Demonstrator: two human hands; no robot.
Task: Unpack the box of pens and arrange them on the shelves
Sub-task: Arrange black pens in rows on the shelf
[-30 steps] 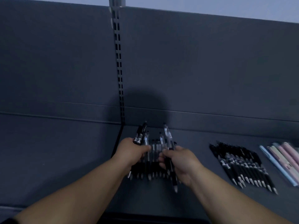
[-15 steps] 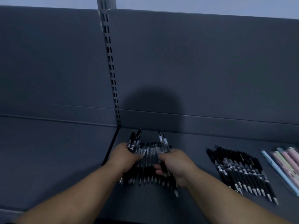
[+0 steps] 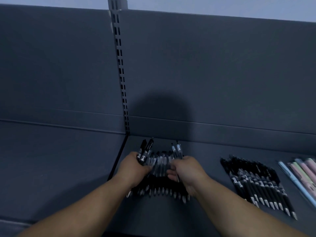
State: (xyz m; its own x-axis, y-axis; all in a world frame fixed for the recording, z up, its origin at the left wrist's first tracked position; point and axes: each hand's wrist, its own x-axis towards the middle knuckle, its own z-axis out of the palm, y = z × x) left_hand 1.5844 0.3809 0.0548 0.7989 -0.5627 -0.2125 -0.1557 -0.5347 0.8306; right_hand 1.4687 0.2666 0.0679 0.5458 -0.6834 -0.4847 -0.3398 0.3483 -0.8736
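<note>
Two-handedly gripping black pens [image 3: 145, 152] over the pen row [image 3: 162, 185] by the left edge of the shelf [image 3: 171, 218] (left hand [image 3: 133, 168] clutching several, right hand [image 3: 189, 170] pinching two).

Shelf [image 3: 205, 151]: open passage btwn the black pens [image 3: 160, 187] at its left end and the second pen row [image 3: 256, 183] mid-right; front edge strip also bare. Pastel pens [image 3: 302, 175] crowd the right edge. Back panel [image 3: 213, 65] and slotted upright [image 3: 121, 74] at the back-left corner wall off the rear.
</note>
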